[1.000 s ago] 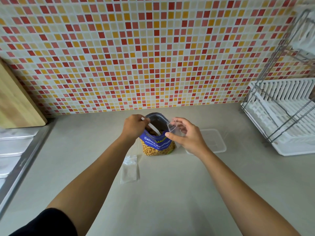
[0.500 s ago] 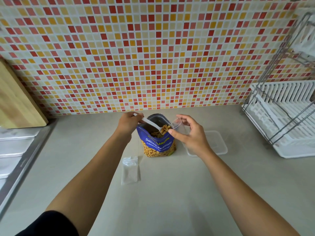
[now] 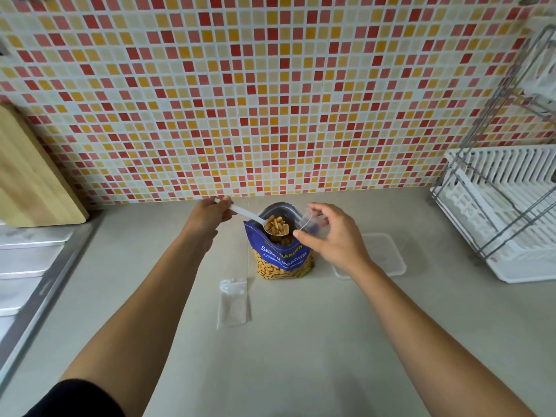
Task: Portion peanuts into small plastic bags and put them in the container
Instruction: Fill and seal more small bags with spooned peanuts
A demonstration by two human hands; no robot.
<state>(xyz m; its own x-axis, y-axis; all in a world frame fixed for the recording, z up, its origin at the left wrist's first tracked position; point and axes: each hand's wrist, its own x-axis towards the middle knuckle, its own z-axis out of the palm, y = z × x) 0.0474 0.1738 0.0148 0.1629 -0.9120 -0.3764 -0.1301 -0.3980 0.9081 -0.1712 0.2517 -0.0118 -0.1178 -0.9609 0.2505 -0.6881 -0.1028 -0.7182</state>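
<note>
A blue "Salted Peanuts" pouch [image 3: 281, 257] stands open on the counter. My left hand [image 3: 209, 216] grips the handle of a white plastic spoon [image 3: 243, 212]; its bowl, heaped with peanuts [image 3: 277, 226], hovers over the pouch mouth. My right hand [image 3: 331, 236] pinches a small clear plastic bag [image 3: 313, 224], holding its mouth open right beside the spoon's bowl. A clear plastic container [image 3: 388, 260] sits on the counter just right of my right hand, partly hidden by it. Flat empty small bags [image 3: 233, 302] lie on the counter in front of the pouch, to the left.
A white dish rack with a metal frame [image 3: 505, 218] stands at the right. A wooden cutting board [image 3: 33, 182] leans on the tiled wall at the left, above a steel sink edge [image 3: 45, 272].
The spoon has come up out of the pouch, loaded with peanuts, and moved toward the small bag. My right hand stayed by the pouch mouth, holding the bag.
</note>
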